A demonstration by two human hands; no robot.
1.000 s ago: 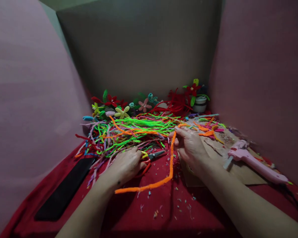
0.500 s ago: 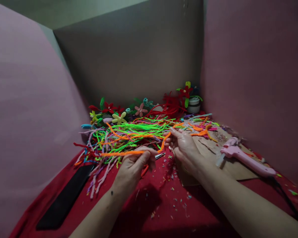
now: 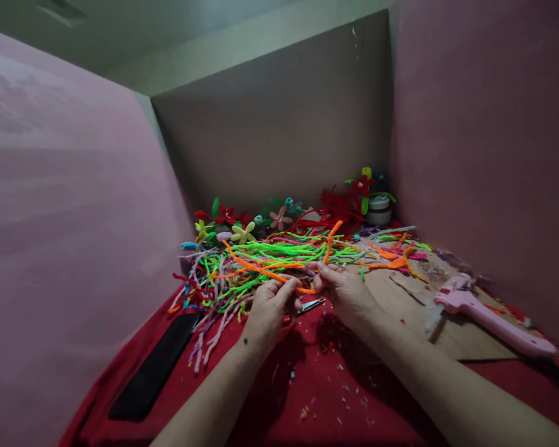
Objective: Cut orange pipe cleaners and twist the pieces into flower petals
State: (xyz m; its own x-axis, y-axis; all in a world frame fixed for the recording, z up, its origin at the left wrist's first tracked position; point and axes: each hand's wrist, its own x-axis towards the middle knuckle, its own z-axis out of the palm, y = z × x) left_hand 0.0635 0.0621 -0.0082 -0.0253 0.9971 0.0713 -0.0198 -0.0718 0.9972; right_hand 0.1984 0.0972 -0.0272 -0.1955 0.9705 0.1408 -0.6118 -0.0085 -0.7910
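An orange pipe cleaner (image 3: 256, 267) runs between my two hands, with a bend near the fingers and one end sticking up past the right hand. My left hand (image 3: 274, 303) pinches it between thumb and fingers. My right hand (image 3: 342, 287) grips it close by, just to the right. Behind the hands spreads a heap of loose pipe cleaners (image 3: 279, 249) in green, pink, purple and other colours. Below the left fingers lie scissors (image 3: 311, 305), partly covered by that hand.
A pink glue gun (image 3: 489, 316) rests on brown cardboard (image 3: 403, 313) at the right. A long black object (image 3: 153, 366) lies at the left on red cloth (image 3: 256, 403). Pipe-cleaner flowers (image 3: 243, 233) and a small white pot (image 3: 379, 211) stand at the back. Pink and grey panels surround the table.
My hands have come closer together, and the orange pipe cleaner is now bent between them, its right end pointing upward. The camera view has tilted up and shifted left.
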